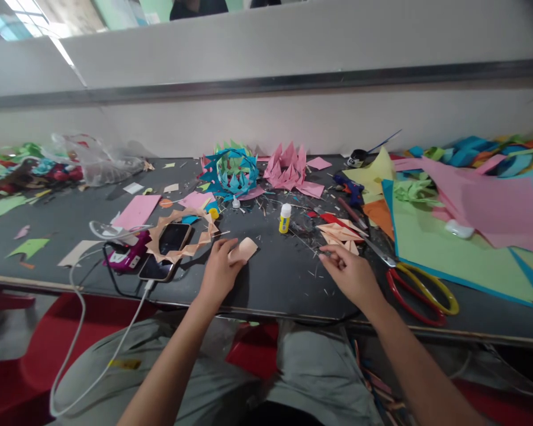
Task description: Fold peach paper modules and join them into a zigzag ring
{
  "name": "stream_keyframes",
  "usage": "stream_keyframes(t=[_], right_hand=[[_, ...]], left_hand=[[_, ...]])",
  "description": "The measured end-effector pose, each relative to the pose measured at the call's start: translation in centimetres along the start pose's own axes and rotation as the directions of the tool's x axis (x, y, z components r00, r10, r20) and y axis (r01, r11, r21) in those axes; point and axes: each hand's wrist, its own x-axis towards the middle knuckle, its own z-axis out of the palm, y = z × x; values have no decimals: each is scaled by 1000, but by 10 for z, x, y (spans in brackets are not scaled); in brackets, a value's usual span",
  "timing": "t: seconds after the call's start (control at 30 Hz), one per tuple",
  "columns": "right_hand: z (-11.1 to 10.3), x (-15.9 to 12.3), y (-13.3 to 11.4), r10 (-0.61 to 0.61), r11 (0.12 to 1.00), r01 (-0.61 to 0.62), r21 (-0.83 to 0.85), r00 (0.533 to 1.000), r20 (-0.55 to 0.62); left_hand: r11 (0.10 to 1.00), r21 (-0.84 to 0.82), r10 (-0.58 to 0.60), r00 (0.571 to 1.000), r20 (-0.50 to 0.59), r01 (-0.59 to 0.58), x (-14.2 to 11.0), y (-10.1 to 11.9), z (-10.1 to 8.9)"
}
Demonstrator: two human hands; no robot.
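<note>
My left hand (221, 265) is closed on a small curled piece of peach paper (244, 251), low over the front part of the dark table. My right hand (347, 273) has its fingers bent and pinched together beside some folded peach paper pieces (337, 229); what lies between the fingertips, if anything, is too small to make out. Between my hands, a bit farther back, an uncapped glue stick (285, 220) stands upright. Its yellow cap (212, 213) appears to lie to the left, near a zigzag-edged peach paper ring (173, 255).
The ring lies partly over a phone (160, 270) beside a purple power adapter (127, 255) with cables. Red-and-yellow scissors (420, 290) lie right of my right hand. Blue (235, 177) and pink (286, 167) folded paper rings stand behind. Coloured sheets (453, 245) cover the right side.
</note>
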Motion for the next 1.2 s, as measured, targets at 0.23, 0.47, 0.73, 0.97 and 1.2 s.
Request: stream_keyframes(t=[0.23,0.47,0.73,0.97,1.2], right_hand=[[30,24,-40,-168,978,121,172,940,297],[74,83,-67,-294,954,219,207,828,478],[77,69,-53,-468,881,433,188,750,466],[74,74,-46,-538,794,606,44,667,516],[79,68,-51,-504,793,606,-59,707,497]], left_hand=[[989,-77,132,983,124,-123,0,7,-3],[988,-5,155,984,87,-155,-6,2,2],[941,132,288,941,178,-313,-7,-6,4],[918,212,288,930,227,-336,-12,-6,4],[940,152,264,934,241,-304,-13,-5,3]])
